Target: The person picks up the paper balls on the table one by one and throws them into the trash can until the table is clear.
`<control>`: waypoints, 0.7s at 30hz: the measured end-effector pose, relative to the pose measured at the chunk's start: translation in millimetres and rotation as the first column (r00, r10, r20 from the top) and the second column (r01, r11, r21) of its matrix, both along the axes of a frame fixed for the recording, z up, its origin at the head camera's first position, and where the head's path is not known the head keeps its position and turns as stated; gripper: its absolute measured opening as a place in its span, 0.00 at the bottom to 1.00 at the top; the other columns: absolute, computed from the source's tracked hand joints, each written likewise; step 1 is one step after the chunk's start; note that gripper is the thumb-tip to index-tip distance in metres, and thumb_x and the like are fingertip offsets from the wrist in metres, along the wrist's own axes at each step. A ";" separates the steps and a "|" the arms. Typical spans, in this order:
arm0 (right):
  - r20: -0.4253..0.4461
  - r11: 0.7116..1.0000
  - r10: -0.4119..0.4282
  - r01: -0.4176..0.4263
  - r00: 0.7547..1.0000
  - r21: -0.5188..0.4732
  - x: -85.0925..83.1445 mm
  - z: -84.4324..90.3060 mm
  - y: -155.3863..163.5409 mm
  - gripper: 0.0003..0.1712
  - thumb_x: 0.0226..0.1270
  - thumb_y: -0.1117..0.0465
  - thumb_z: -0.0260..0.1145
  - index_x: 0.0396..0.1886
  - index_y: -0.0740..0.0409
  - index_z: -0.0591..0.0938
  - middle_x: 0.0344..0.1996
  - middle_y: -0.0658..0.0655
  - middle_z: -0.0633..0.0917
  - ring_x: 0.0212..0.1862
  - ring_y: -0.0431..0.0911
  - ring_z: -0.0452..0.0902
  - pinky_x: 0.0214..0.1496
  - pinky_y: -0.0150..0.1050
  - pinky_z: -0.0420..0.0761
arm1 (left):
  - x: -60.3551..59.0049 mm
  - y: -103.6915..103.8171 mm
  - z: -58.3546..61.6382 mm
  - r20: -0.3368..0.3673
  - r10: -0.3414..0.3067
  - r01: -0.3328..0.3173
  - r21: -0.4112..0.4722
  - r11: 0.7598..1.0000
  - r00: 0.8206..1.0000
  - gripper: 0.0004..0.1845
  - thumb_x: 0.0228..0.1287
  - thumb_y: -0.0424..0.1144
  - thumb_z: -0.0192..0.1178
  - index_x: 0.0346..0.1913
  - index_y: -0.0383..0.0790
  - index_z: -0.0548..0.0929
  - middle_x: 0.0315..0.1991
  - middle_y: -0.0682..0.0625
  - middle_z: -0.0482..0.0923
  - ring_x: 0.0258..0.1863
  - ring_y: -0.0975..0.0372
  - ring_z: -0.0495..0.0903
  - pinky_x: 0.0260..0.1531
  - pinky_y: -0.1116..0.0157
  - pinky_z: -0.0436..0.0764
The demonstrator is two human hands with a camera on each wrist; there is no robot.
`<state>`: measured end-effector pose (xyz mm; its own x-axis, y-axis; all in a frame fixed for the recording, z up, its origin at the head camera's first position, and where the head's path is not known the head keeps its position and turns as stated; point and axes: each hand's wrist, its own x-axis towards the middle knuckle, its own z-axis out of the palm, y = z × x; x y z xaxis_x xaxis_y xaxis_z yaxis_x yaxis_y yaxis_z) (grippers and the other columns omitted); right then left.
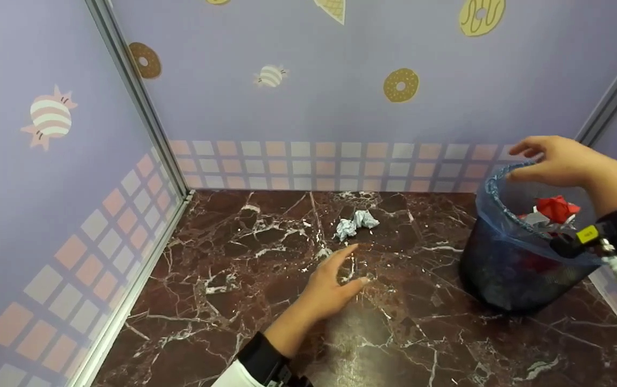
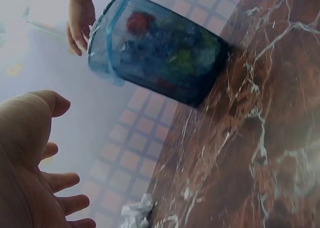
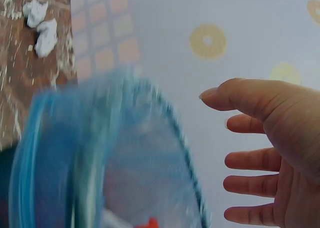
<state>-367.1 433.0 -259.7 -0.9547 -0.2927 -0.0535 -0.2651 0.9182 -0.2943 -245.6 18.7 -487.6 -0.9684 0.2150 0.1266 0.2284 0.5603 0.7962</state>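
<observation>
Two crumpled white paper balls lie side by side on the dark marbled surface in the head view. My left hand hovers just in front of them, thumb and fingers spread, holding nothing. Over the rim of a waste bin is my right hand, its fingers relaxed and apart with nothing between them. A blue plastic bag lines the bin and folds over its rim. Inside lie a crumpled red paper and some white and grey pieces, partly hidden by the right forearm.
Lilac panels with printed sweets and a checked border, such as the back wall and left wall, enclose the marbled surface. A metal strip runs along the left wall's foot. The bin stands near the right wall.
</observation>
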 end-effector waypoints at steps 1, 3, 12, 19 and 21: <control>-0.001 1.000 0.010 -0.010 1.000 -0.001 -1.3 2.2 -7.9 0.42 0.61 0.39 0.67 0.67 0.58 0.68 0.62 0.76 0.69 0.60 0.73 0.67 0.55 0.70 0.68 | 0.0 -5.0 -1.8 -0.007 0.003 -0.003 0.003 1.000 1.000 0.39 0.58 0.60 0.62 0.70 0.80 0.55 0.75 0.53 0.57 0.71 0.50 0.60 0.63 0.38 0.63; 0.000 1.000 0.024 -0.024 1.000 0.000 -4.5 4.9 -24.2 0.44 0.60 0.37 0.67 0.69 0.56 0.67 0.64 0.75 0.68 0.61 0.72 0.66 0.57 0.70 0.67 | 0.8 -15.4 -4.7 -0.011 0.012 -0.012 0.010 1.000 1.000 0.39 0.58 0.61 0.62 0.71 0.78 0.55 0.75 0.54 0.57 0.71 0.50 0.60 0.64 0.38 0.63; -0.058 0.992 0.099 -0.103 0.993 -0.067 -31.0 -9.4 -96.9 0.45 0.56 0.40 0.71 0.70 0.53 0.67 0.66 0.72 0.68 0.63 0.70 0.65 0.61 0.68 0.65 | 13.2 -67.4 -16.7 -0.018 0.111 -0.110 0.030 0.993 0.994 0.39 0.58 0.60 0.63 0.72 0.72 0.59 0.74 0.51 0.58 0.70 0.49 0.61 0.65 0.38 0.61; -0.105 0.983 0.129 -0.141 0.986 -0.118 -55.7 -45.8 -147.2 0.45 0.54 0.45 0.73 0.70 0.52 0.67 0.67 0.69 0.67 0.66 0.65 0.63 0.65 0.66 0.63 | 28.5 -94.6 -25.2 -0.032 0.173 -0.170 0.096 0.981 0.984 0.39 0.58 0.56 0.65 0.72 0.64 0.63 0.73 0.48 0.61 0.71 0.49 0.60 0.67 0.40 0.58; -0.111 0.980 0.126 -0.141 0.986 -0.141 -60.6 -58.6 -162.0 0.45 0.53 0.46 0.74 0.70 0.50 0.67 0.68 0.67 0.66 0.68 0.63 0.61 0.67 0.65 0.61 | 33.6 -100.8 -27.7 -0.025 0.193 -0.190 0.105 0.976 0.981 0.38 0.58 0.56 0.65 0.72 0.64 0.63 0.73 0.49 0.61 0.71 0.49 0.60 0.67 0.40 0.58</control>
